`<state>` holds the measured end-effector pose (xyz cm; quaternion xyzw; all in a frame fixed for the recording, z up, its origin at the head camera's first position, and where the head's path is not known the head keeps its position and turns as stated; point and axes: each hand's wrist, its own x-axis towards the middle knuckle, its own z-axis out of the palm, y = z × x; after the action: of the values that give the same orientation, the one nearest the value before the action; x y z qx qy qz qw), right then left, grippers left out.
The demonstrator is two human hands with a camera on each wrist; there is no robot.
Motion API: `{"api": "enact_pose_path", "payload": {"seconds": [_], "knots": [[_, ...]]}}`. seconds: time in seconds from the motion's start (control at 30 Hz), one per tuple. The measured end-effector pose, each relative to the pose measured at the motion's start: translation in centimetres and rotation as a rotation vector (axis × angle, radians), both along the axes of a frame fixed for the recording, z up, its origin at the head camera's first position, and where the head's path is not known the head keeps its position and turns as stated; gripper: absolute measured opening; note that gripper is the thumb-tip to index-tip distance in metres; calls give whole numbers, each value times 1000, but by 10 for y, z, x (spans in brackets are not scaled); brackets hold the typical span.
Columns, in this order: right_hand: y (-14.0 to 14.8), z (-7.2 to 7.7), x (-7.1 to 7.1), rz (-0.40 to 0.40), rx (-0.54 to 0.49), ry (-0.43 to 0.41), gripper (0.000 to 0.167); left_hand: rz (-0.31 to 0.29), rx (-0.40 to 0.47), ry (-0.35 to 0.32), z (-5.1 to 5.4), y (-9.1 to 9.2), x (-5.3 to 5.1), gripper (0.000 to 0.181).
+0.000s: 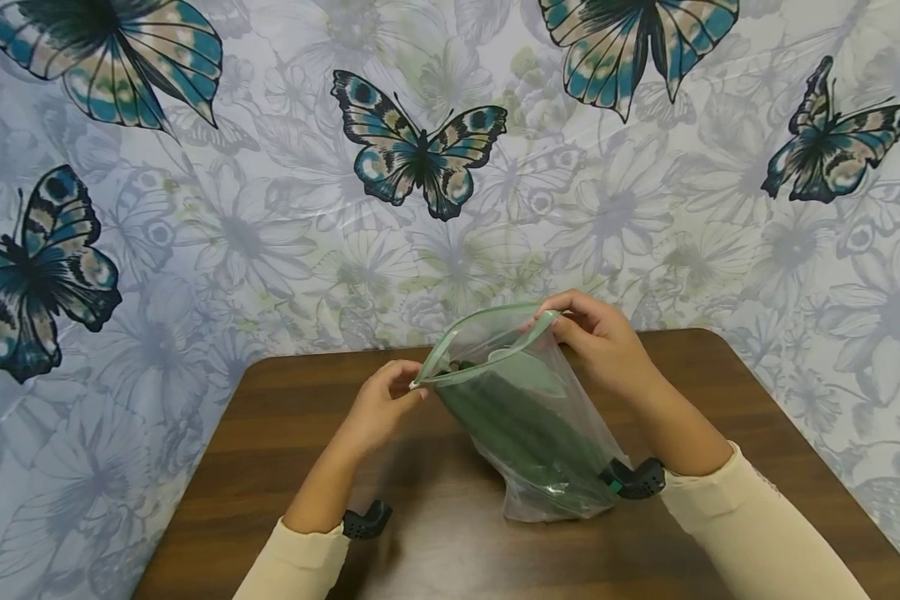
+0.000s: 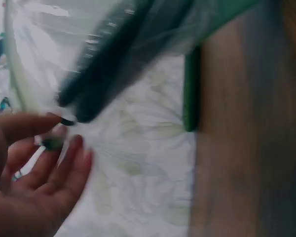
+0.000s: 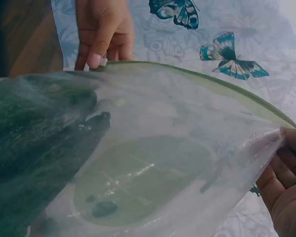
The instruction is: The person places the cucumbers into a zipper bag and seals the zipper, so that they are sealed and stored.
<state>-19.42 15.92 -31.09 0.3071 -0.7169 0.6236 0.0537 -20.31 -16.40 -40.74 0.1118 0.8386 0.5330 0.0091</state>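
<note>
A clear zip bag [image 1: 588, 417] with a green-rimmed mouth stands tilted on the table, its mouth open toward the upper left. Long dark green cucumbers [image 1: 521, 421] lie inside it; their ends [image 3: 89, 131] show through the plastic in the right wrist view. My left hand [image 1: 378, 408] pinches the left corner of the mouth, by a small white zip slider [image 3: 103, 62]. At the opposite corner, my right hand [image 1: 600, 342] pinches the rim between thumb and fingers. The left wrist view is blurred, with the left hand [image 2: 37, 173] below the cucumber ends.
The brown wooden table [image 1: 307, 433] reaches back to a butterfly-patterned cloth [image 1: 270, 250]. Another green cucumber [image 2: 191, 94] appears past the bag at the table's edge in the left wrist view. Black wrist cameras [image 1: 367, 520] sit on both wrists, the right one against the bag.
</note>
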Motion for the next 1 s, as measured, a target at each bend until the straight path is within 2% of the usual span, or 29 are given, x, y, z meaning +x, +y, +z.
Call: {"api": "enact_pose_path", "payload": {"seconds": [0.1,0.13,0.2,0.3,0.4,0.47,0.53,0.57,0.63,0.73,0.87,1.0], "knots": [[4,1,0,-33,-6,-12,21,119,99,-18,-4,-2,-3,20],[6,2,0,-35,-10,-10,21,144,160,-19,-3,-3,-4,18],[10,5,-2,-32,-11,2,21,162,276,-26,5,-7,-3,17],[24,15,-5,-54,22,43,21,160,470,19,31,-14,2,12],[42,30,-8,-139,155,130,19,135,570,136,66,-18,10,11],[54,39,-10,-214,298,189,18,109,601,223,87,-19,15,12],[62,47,-11,-262,463,236,18,83,613,279,104,-18,19,13],[65,50,-12,-273,533,254,18,78,623,295,110,-17,20,13],[69,53,-14,-267,610,271,17,71,645,308,118,-14,19,13],[70,55,-16,-266,636,288,17,80,669,312,122,-7,16,11],[63,56,-14,-295,590,279,20,84,675,303,125,6,13,10],[44,60,-6,-305,549,290,26,71,650,286,130,20,13,9]]}}
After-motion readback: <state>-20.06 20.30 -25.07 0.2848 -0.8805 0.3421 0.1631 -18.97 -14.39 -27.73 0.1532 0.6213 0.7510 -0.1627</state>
